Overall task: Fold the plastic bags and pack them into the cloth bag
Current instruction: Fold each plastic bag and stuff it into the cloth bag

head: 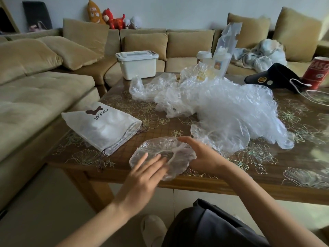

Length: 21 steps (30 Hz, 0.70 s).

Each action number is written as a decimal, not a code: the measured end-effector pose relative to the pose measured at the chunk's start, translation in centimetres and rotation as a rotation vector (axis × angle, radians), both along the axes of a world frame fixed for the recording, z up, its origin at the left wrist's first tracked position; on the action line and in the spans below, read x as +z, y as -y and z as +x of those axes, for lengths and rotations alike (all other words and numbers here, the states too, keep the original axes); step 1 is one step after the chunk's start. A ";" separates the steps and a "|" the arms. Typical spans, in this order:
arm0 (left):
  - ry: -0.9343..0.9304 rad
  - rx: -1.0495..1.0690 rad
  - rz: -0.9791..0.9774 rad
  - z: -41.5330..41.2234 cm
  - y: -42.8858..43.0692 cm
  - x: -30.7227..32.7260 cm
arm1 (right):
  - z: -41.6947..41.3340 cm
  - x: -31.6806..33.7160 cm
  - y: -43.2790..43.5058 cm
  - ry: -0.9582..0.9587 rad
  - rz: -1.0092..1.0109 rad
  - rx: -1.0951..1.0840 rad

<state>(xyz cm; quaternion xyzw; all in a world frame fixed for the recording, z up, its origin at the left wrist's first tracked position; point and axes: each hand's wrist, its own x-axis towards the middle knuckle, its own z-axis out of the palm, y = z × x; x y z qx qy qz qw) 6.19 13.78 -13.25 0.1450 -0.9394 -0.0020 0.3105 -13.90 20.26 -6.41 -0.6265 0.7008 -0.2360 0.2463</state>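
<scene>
Left hand (142, 177) presses spread fingers on the clear plastic bag (153, 147); right hand (204, 155) cups its edge (thumb hidden, grip unclear).

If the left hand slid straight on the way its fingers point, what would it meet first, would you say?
The left hand rests on the round clear plastic bag; straight on across it, it would probably meet the right hand gripping the far rim, though depth is unclear.
</scene>
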 end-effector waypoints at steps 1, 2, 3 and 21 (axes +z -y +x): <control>-0.036 -0.022 0.118 0.2 0.2 0.6 | 0.1 0.2 -0.2 -0.036 0.046 0.070; -0.085 -0.040 0.259 0.6 0.6 1.4 | 0.4 0.3 -0.2 -0.100 0.056 0.128; -0.128 -0.047 0.401 1.0 1.1 2.5 | 0.7 0.3 -0.1 -0.176 0.018 0.151; 0.155 -0.119 -0.014 4.9 6.1 1.5 | 0.8 -2.5 -1.6 -0.369 -0.427 0.149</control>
